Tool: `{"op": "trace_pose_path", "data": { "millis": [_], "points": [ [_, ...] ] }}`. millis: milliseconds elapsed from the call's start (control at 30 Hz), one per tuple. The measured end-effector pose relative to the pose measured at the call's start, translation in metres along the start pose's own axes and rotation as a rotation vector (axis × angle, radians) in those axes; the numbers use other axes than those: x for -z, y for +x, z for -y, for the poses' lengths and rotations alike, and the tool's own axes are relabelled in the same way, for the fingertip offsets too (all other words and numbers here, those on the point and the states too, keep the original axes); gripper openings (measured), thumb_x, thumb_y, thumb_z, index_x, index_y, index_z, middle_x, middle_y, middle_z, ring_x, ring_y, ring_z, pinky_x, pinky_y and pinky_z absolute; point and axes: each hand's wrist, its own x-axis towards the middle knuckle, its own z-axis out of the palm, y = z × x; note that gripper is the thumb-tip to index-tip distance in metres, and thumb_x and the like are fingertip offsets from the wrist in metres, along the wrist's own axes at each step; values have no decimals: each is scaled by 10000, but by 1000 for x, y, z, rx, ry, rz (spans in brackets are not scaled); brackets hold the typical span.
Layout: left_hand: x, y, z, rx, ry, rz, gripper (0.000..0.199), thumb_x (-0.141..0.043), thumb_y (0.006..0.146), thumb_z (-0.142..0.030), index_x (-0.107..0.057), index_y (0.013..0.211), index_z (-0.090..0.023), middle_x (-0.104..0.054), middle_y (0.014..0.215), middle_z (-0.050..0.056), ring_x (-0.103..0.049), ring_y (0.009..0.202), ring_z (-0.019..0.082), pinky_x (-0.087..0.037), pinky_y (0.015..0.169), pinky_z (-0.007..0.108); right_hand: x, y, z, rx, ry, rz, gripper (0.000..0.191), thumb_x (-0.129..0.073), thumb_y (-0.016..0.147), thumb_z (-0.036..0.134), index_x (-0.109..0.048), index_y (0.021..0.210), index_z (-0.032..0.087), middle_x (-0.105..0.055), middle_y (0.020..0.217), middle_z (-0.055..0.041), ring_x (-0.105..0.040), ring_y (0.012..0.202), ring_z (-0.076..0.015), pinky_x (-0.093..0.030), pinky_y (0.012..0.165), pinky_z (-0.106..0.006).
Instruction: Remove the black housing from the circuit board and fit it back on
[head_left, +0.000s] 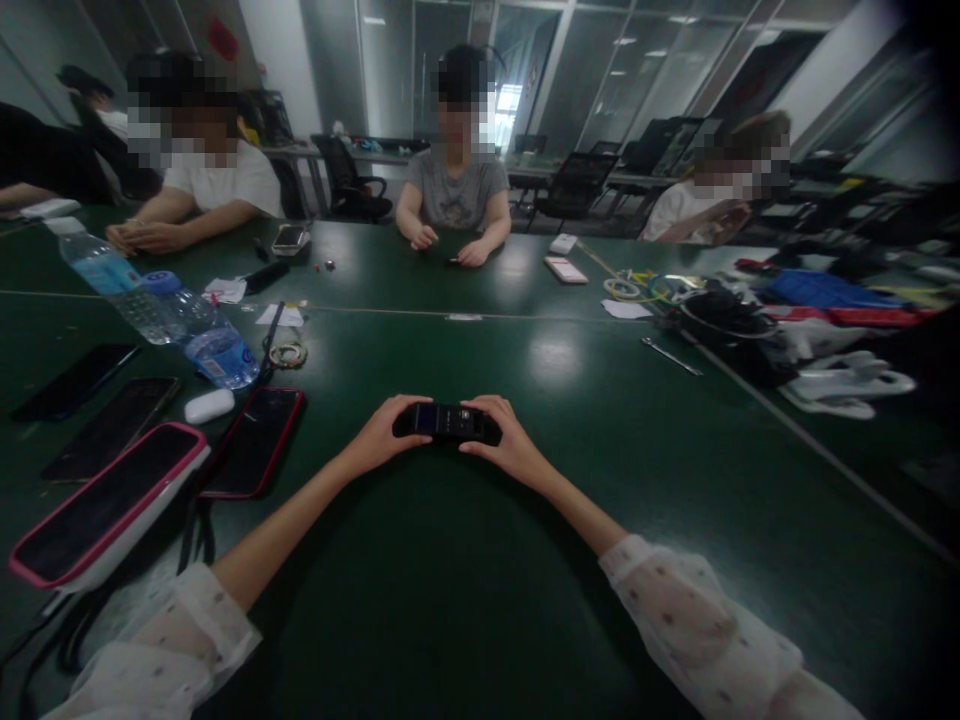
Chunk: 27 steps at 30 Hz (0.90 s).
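Note:
Between my two hands is a small, wide black device (448, 421) with a dark screen panel and a few pale marks on its face. Its exact kind is unclear. My left hand (386, 432) is closed round its left end, thumb along the near edge. The right end sits in my right hand (506, 440), with fingers over the far edge and the thumb below. Both forearms reach in from the bottom, in sheer white dotted sleeves.
Left of my arm lie a red-rimmed phone (255, 440), a pink-rimmed device (112, 505), a white earbud case (209, 405) and water bottles (112, 280). A wrench (670, 356), cables (637, 285) and white plastic parts (847, 385) are at right. Several people sit across the green table (465, 600).

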Motion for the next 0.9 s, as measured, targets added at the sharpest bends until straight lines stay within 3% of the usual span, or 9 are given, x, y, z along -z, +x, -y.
{"op": "trace_pose_path", "data": {
  "millis": [367, 567, 900],
  "points": [
    [-1, -2, 6, 45, 54, 18, 659, -697, 800, -309, -387, 1381, -295, -483, 1358, 89, -458, 1232, 280, -391, 1000, 502, -5, 1, -8, -18, 32, -9, 482, -667, 815, 325, -493, 1261, 271, -558, 1147, -63, -550, 1084, -229, -459, 949, -430],
    [-2, -3, 6, 29, 71, 1, 678, -707, 789, -319, -383, 1385, -284, -497, 1338, 95, -464, 1221, 280, -387, 999, 500, -7, 0, -12, -9, 33, -5, 615, -693, 786, 289, -422, 1338, 278, -530, 1241, -74, -529, 1155, -238, -437, 996, -457],
    [-2, -3, 3, 33, 75, 3, 651, -700, 795, -331, -403, 1369, -254, -515, 1303, 103, -481, 1199, 282, -395, 983, 509, -5, -1, -5, 19, -12, 19, 588, -646, 821, 268, -408, 1358, 303, -530, 1264, -74, -527, 1162, -245, -438, 989, -498]
  ]
}}
